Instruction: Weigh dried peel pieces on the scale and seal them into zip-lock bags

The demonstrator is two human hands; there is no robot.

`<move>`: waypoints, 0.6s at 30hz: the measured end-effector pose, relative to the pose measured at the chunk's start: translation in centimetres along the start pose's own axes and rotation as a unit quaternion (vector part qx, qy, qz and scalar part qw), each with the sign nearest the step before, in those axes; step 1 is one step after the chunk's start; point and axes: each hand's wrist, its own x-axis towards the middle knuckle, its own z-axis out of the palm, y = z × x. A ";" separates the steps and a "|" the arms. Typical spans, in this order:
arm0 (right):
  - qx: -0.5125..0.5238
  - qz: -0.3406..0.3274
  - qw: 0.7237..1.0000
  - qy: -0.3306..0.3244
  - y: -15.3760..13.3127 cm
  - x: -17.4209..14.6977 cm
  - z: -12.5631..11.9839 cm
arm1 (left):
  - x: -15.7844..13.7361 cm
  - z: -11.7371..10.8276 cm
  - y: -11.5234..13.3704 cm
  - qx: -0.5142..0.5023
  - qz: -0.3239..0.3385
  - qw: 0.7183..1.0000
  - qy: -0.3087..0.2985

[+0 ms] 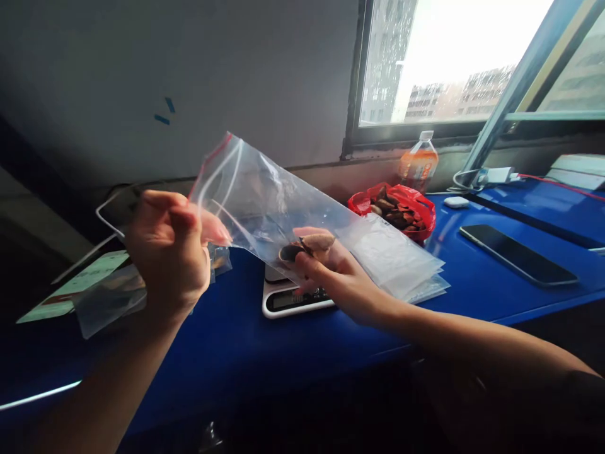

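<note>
My left hand pinches a clear zip bag by its red-edged mouth and holds it up at a slant. Lower down, my right hand has its fingers closed around a few brown, curved dried pieces, shell-like in look. The clear film overlaps the right fingers, and I cannot tell whether the pieces are inside the bag. Beneath both sits a white kitchen scale with a dark display, partly covered by the right hand. Beside it on the right lies a stack of clear plastic bags.
Behind the stack, a red plastic bag holds more brown pieces, near an orange-labelled bottle. A phone, a white case and a charger lie rightward. Filled clear packets and a green-white card lie left.
</note>
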 end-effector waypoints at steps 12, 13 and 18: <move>-0.122 -0.060 0.970 0.203 -2.5 1.4 -7.8 | -0.4 -1.5 -1.1 0.169 -0.078 0.952 -0.242; -0.176 -0.081 0.948 0.253 -3.1 1.2 -9.9 | -0.6 -1.5 -1.2 0.204 -0.045 0.940 -0.270; -0.582 -0.090 0.721 0.364 -6.6 -1.2 -20.2 | -1.9 -1.4 -1.6 0.282 0.070 0.879 -0.379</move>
